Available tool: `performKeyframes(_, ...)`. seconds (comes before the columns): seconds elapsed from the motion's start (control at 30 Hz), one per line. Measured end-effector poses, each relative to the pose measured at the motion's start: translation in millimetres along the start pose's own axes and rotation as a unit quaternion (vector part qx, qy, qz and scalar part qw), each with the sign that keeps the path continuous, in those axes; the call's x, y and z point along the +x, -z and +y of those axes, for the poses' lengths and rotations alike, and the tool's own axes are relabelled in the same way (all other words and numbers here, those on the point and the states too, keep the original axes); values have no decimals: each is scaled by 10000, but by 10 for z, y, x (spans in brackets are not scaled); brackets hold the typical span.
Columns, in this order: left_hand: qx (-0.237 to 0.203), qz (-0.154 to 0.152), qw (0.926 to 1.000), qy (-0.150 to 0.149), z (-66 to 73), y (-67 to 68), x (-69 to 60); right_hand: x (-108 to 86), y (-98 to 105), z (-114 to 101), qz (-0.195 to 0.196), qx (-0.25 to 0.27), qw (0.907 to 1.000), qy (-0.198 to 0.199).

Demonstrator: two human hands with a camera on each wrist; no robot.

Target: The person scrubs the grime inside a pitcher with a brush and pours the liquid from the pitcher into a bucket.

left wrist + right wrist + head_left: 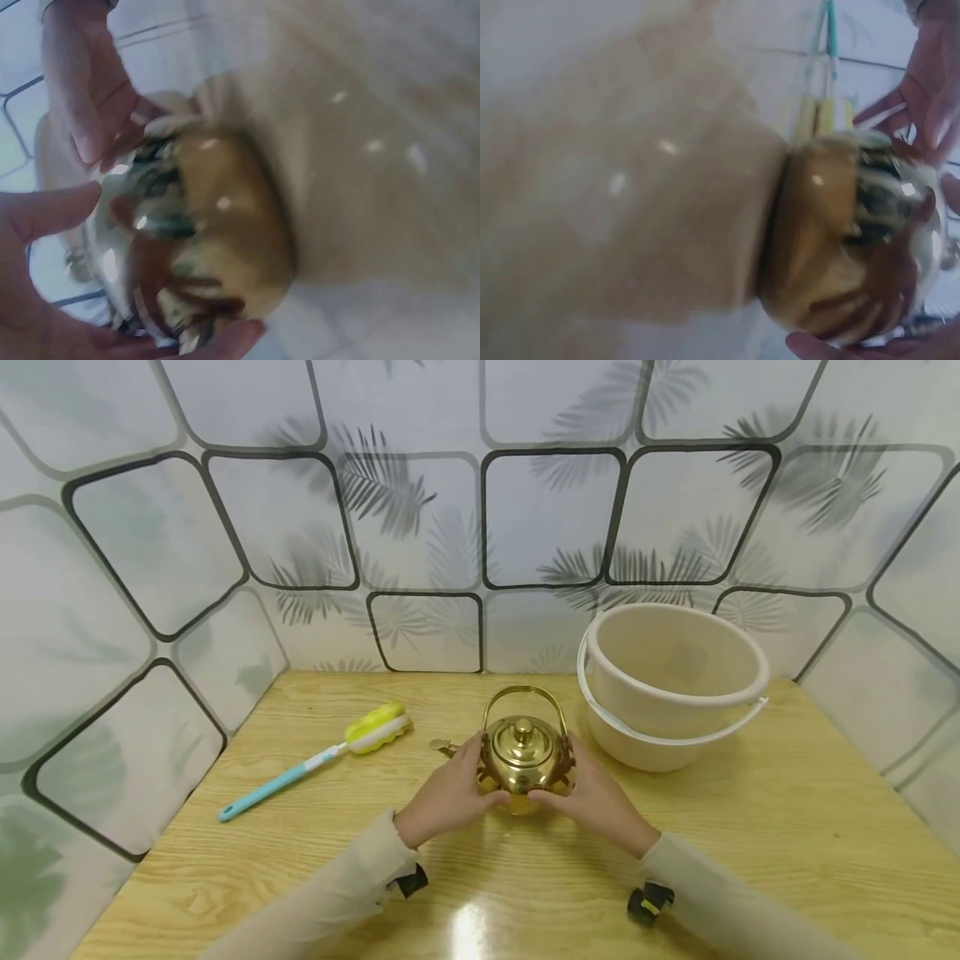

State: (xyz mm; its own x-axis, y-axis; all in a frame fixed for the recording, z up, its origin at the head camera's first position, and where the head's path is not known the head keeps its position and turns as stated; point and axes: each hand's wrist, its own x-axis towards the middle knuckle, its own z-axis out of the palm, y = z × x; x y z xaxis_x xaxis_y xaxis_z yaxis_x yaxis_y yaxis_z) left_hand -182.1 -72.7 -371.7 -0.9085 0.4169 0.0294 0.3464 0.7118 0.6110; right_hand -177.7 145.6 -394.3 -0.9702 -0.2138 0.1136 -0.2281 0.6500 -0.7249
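A shiny gold teapot (522, 756) with a lid, a knob and a raised hoop handle stands upright on the wooden table, its spout pointing left. My left hand (452, 793) grips its left side and my right hand (600, 797) its right side, thumbs at the front, nearly meeting. Close up in the left wrist view, the teapot's rounded body (232, 217) mirrors the hands, and fingers of the left hand (30, 300) curl around it. From the right wrist, the body (832, 240) appears between both hands. The far fingers are partly hidden behind the teapot.
Behind and right of the teapot stands a cream bucket (675, 718) with a white handle. To the left lies a bottle brush (300, 768) with a yellow and white sponge head and a blue handle. A patterned wall covering (420, 552) borders the wooden table (750, 852).
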Motion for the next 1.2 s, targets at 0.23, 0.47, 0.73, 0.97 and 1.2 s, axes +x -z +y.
performKeyframes(0.23, 941, -593, 9934, 273, 133, 326, -6, 121, 271, -2, -176, -374, 9990, 158)
performKeyframes(0.47, 2139, 385, 9719, -907, 353, 518, 59, 282, 362, -37, 477, -1756, 9804, 749)
performKeyframes(0.73, 3605, 980, 8914, -2566, 412, 485, 355, 314, 336, -81, 764, -2900, 9463, 1206)
performKeyframes(0.97, 4005, 679, 8825, -2371, 401, 435, 584, 346, 312, -69, 1008, -3230, 9293, 1478)
performKeyframes(1.2, 4007, 274, 8915, -2097, 364, 372, 661, 342, 284, -59, 1220, -3260, 9243, 1566)
